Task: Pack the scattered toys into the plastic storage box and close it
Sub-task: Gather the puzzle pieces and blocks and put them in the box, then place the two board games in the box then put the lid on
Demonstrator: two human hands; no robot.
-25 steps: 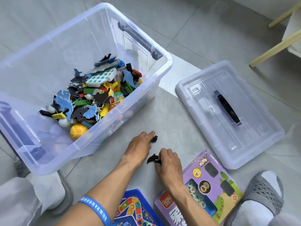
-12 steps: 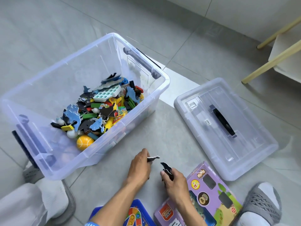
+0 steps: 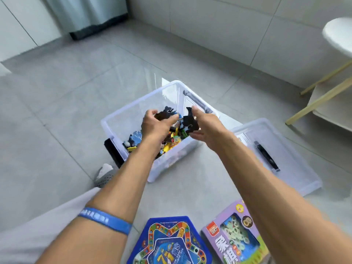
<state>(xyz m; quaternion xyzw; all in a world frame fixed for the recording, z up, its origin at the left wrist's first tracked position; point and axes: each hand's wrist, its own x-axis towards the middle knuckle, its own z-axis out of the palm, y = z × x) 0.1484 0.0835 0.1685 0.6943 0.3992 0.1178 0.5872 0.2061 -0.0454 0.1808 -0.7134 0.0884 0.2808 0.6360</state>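
The grey tiled floor (image 3: 57, 115) spread out all around your hands, and the wall beyond them was too blurred to read. Directly beneath both hands stood the clear storage box (image 3: 122, 119), open at the top, its near wall partly covered by your forearms. To the right of your right hand the lid (image 3: 297, 164) lay flat on the floor, apart from the box, with its dark handle (image 3: 266, 157) facing up; your right forearm cut off its near left corner. Further right, a white stool (image 3: 337, 35) with pale wooden legs ran out of the picture.

Close to you, below your wrists, a blue star-shaped game board (image 3: 169, 242) and a purple boxed game (image 3: 236, 237) lay side by side on the floor, both cropped by the bottom edge. Left of your left forearm a grey slipper (image 3: 104, 176) showed only its toe.

Inside the box, under your left hand, sat a heap of toys (image 3: 171, 141); blue, yellow and green bits showed, but most of the pile was hidden behind your hand and wrist.

Your left hand (image 3: 158, 124) hovered over the box with its fingers curled round a dark flat piece (image 3: 165, 113). Your right hand (image 3: 205, 126) pinched another black cut-out piece (image 3: 189, 121) between thumb and fingers, just beside the left one and above the box's far half. Motion blur hid what shapes either piece had. A blue wristband (image 3: 104, 220) circled your left forearm.
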